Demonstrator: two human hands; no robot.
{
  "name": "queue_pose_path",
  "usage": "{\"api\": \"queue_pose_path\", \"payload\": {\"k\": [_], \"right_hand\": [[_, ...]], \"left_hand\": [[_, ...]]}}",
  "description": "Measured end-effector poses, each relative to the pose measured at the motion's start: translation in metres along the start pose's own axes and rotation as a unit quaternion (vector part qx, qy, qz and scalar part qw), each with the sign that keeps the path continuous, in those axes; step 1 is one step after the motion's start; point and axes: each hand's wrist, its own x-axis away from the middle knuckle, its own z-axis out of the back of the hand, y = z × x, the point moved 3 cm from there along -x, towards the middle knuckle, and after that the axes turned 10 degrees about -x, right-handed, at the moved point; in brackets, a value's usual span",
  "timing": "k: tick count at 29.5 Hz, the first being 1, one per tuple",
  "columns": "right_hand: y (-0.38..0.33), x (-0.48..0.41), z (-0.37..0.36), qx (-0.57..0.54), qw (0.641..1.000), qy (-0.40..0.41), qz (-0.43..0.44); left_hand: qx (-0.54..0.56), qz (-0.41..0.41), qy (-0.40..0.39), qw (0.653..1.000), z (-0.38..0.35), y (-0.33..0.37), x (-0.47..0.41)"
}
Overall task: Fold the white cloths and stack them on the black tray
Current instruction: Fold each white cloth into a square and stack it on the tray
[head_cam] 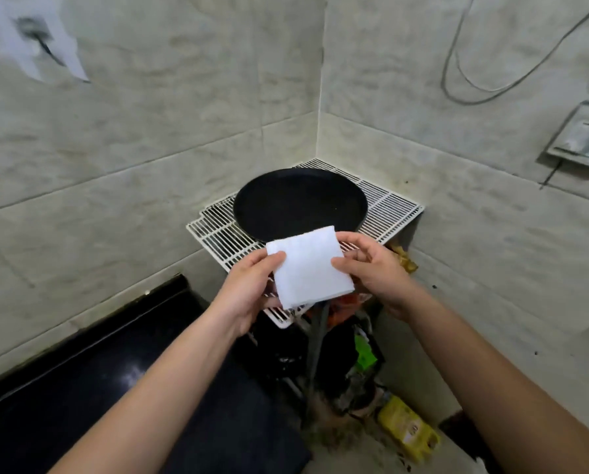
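1. Between your two hands, in the middle of the head view, you hold a folded white cloth (pixel 308 268) over the near part of the wire rack (pixel 388 206).
2. Your left hand (pixel 248 289) pinches its left edge, thumb on top; your right hand (pixel 371 268) grips its right edge.
3. Just beyond the cloth, the black tray (pixel 299 203) sits on the rack in the wall corner.
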Motion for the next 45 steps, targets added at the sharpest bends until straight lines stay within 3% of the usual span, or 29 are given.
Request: {"api": "queue_pose_path", "payload": {"k": [6, 12, 17, 27, 30, 33, 35, 39, 42, 45], "right_hand": [[-0.008, -0.112, 0.018, 0.065, 0.996, -0.037, -0.050], [0.007, -0.219, 0.005, 0.055, 0.988, -0.113, -0.086], [0.014, -0.296, 0.000, 0.092, 0.980, -0.151, -0.094], [0.039, -0.329, 0.007, 0.212, 0.958, -0.189, -0.048], [0.037, -0.325, 0.013, 0.217, 0.954, -0.195, -0.062], [0.018, -0.321, 0.018, 0.254, 0.948, -0.190, -0.019], [0.001, -0.315, 0.016, 0.297, 0.937, -0.178, 0.055], [-0.020, -0.291, -0.001, 0.379, 0.890, -0.146, 0.207], [-0.022, -0.266, -0.036, 0.387, 0.858, -0.187, 0.281], [-0.010, -0.234, -0.079, 0.401, 0.819, -0.251, 0.324]], "left_hand": [[0.013, 0.024, 0.070, 0.997, 0.001, 0.020, -0.088], [0.017, 0.056, 0.251, 0.966, 0.015, 0.011, -0.166], [-0.069, 0.050, 0.357, 0.930, 0.020, 0.013, -0.217], [-0.168, 0.095, 0.366, 0.911, 0.022, 0.000, -0.232], [-0.155, 0.099, 0.333, 0.925, 0.015, 0.000, -0.232], [-0.207, 0.067, 0.308, 0.926, 0.006, 0.013, -0.225], [-0.313, 0.005, 0.332, 0.890, 0.004, 0.029, -0.208], [-0.497, -0.073, 0.383, 0.776, 0.008, 0.037, -0.158], [-0.558, -0.052, 0.441, 0.701, 0.020, 0.028, -0.110], [-0.575, 0.008, 0.484, 0.659, 0.035, 0.005, -0.057]]}}
